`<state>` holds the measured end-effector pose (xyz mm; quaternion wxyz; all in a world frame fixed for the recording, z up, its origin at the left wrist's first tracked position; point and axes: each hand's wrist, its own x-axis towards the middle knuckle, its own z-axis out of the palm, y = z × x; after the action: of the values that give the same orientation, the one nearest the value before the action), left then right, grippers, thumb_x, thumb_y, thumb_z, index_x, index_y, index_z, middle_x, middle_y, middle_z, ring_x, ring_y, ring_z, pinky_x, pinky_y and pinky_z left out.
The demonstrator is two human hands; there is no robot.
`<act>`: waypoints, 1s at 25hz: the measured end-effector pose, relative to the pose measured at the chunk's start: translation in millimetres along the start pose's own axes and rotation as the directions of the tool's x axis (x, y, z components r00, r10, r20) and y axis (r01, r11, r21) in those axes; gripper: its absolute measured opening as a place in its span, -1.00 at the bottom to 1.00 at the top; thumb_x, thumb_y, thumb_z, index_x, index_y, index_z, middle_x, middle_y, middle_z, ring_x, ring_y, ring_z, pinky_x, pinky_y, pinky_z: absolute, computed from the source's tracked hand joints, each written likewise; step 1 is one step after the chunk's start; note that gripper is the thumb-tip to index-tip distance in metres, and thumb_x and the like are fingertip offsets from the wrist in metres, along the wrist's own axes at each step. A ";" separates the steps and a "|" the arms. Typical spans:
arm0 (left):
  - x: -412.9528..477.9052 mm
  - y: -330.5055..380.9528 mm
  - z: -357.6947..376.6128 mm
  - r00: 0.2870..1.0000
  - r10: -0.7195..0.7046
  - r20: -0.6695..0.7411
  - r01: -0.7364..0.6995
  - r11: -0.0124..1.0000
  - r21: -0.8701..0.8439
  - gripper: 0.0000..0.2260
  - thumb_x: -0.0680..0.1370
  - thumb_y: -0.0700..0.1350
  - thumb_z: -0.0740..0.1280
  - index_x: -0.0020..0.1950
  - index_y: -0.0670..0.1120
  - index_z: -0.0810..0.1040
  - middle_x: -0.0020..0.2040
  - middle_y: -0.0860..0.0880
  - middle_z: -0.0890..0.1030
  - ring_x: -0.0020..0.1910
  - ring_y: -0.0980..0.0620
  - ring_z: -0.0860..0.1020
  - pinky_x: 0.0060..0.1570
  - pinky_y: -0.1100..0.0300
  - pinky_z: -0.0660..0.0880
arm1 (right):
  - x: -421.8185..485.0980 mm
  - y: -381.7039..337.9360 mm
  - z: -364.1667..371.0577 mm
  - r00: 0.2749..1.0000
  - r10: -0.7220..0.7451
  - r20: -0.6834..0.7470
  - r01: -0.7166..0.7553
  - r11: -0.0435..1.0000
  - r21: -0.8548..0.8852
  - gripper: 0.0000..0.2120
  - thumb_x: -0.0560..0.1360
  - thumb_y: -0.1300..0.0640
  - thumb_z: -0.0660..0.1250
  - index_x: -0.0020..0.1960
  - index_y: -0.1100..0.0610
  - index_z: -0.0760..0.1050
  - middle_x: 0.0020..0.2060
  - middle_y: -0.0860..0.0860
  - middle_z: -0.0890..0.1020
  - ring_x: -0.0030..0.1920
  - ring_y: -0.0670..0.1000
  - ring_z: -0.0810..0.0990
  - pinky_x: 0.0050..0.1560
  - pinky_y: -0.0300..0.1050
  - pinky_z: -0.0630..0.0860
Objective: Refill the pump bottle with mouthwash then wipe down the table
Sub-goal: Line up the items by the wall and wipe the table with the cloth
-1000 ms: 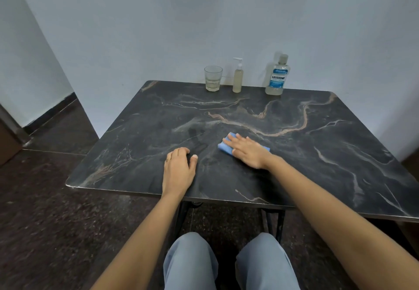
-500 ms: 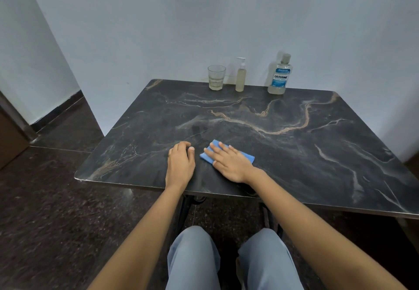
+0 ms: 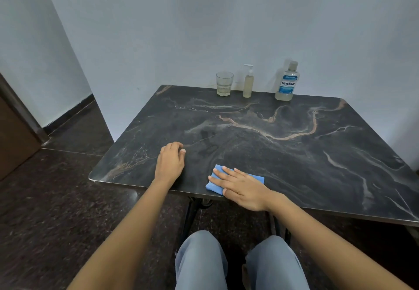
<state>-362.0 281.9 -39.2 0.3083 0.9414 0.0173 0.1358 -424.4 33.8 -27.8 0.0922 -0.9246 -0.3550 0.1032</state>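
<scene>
Now we press our right hand (image 3: 243, 188) flat, fingers spread, on the blue cloth (image 3: 229, 182) at the near edge of the dark marble table (image 3: 294, 153). Our left hand (image 3: 170, 163) rests beside it, fingers loosely curled, holding nothing. Against the far wall stand the glass (image 3: 224, 84), the pump bottle (image 3: 248, 82) and the mouthwash bottle (image 3: 287, 82).
</scene>
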 end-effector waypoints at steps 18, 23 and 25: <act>-0.8 -12.2 4.3 0.997 -0.021 -0.073 0.020 1.000 -0.011 -0.73 0.66 -0.12 0.06 0.26 -0.15 0.45 0.21 -0.09 0.52 0.24 -0.08 0.38 0.22 0.07 0.30 | 55.1 -2.6 -3.6 0.948 0.292 -0.126 -0.289 0.956 0.043 -0.51 0.67 0.01 -0.08 0.56 -0.05 -0.10 0.55 -0.10 -0.09 0.55 -0.02 -0.17 0.53 -0.08 -0.16; -1.5 -12.0 3.9 0.995 -0.040 -0.087 0.036 0.998 -0.045 -0.72 0.66 -0.13 0.06 0.29 -0.17 0.44 0.24 -0.09 0.51 0.26 -0.06 0.37 0.25 0.08 0.32 | 103.5 -17.3 -11.2 0.985 0.142 -0.098 -0.141 0.990 0.018 -0.52 0.67 0.01 -0.09 0.57 -0.04 -0.08 0.56 -0.07 -0.07 0.55 -0.03 -0.16 0.50 -0.09 -0.21; -1.6 -12.0 3.9 0.996 -0.037 -0.084 0.035 0.999 -0.024 -0.73 0.66 -0.13 0.07 0.27 -0.16 0.45 0.22 -0.09 0.52 0.25 -0.08 0.38 0.24 0.05 0.34 | 138.7 -6.7 -17.4 0.984 0.159 -0.083 -0.158 0.987 0.015 -0.52 0.67 0.02 -0.09 0.57 -0.01 -0.05 0.56 -0.04 -0.03 0.56 0.00 -0.12 0.51 -0.03 -0.18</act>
<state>-361.9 289.2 -49.6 0.3202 0.9308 0.0458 0.1700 -323.4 130.7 -26.9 0.1026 -0.9530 -0.2757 0.0727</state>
